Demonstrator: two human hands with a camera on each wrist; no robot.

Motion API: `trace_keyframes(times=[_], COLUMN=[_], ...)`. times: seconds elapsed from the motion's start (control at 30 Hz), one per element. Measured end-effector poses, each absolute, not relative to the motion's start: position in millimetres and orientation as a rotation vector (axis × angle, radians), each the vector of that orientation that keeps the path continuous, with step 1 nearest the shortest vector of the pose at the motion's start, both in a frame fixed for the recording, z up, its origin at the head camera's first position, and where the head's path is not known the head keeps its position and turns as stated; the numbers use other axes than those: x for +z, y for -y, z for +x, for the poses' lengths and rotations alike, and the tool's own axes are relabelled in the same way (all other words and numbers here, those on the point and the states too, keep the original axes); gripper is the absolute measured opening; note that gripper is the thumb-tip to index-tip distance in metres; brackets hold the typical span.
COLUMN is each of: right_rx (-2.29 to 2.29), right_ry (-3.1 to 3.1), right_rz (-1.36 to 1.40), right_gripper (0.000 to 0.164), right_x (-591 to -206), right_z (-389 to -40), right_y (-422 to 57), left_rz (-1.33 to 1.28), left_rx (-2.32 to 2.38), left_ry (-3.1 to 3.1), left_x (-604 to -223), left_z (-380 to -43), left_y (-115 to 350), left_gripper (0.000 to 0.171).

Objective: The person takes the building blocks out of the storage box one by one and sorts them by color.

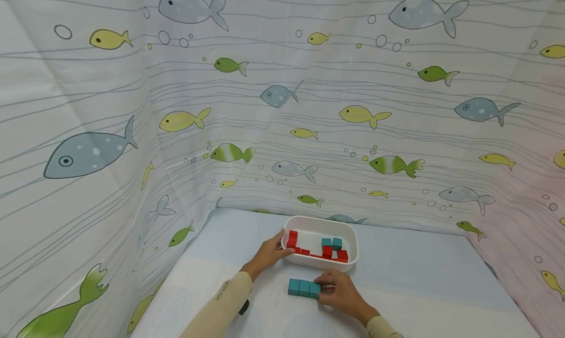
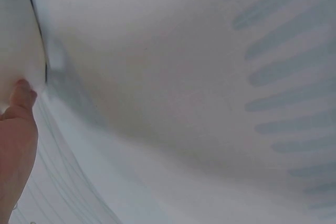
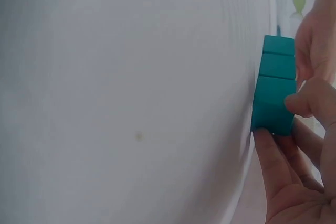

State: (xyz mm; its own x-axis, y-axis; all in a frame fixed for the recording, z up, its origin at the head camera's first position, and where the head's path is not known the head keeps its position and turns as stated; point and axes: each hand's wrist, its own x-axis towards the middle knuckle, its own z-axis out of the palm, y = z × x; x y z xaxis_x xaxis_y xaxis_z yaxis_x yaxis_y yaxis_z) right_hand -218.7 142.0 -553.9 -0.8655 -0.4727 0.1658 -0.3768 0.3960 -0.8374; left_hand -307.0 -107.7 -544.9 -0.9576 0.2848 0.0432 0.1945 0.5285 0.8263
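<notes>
On the table in the head view, three teal cubes (image 1: 304, 288) stand in a row, side by side. My right hand (image 1: 343, 292) is at the row's right end, pinching the end cube between thumb and fingers. The right wrist view shows the thumb on one side of the nearest teal cube (image 3: 274, 100) and fingertips at its end. Behind the row is a white plastic tub (image 1: 315, 263), its left end held by my left hand (image 1: 267, 252). Only part of that hand and the tub's pale wall (image 2: 21, 30) appear in the left wrist view.
Inside the tub lie several red cubes (image 1: 327, 251) and two teal cubes (image 1: 337, 243). A fish-patterned curtain (image 1: 282, 132) surrounds the table (image 1: 419, 274) at the back and sides. A small black object (image 1: 244, 307) is beside the left forearm.
</notes>
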Motion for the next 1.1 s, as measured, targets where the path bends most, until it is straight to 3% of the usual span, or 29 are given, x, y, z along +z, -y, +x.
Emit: trace_keyframes(times=[0.2, 0.47, 0.83, 1.1], right_rx=[-1.449, -1.409, -1.421, -1.286], right_ry=[-2.572, -2.554, -2.982, -3.081], right_rz=[-0.768, -0.843, -1.007, -0.875], right_gripper=[0.029, 0.043, 0.022, 0.027], right_x=[-566, -562, -516, -516], right_z=[-225, -232, -266, -303], right_y=[-146, -152, -160, -161], left_rz=[0.428, 0.419, 0.425, 0.425], left_rx=[1.413, 1.412, 1.415, 1.406], left_ry=[-2.663, -2.671, -2.669, -2.661], left_x=[-544, -543, -543, -544], left_z=[-307, -306, -307, -306], left_y=[107, 107, 107, 108], left_gripper=[0.084, 0.084, 0.085, 0.086])
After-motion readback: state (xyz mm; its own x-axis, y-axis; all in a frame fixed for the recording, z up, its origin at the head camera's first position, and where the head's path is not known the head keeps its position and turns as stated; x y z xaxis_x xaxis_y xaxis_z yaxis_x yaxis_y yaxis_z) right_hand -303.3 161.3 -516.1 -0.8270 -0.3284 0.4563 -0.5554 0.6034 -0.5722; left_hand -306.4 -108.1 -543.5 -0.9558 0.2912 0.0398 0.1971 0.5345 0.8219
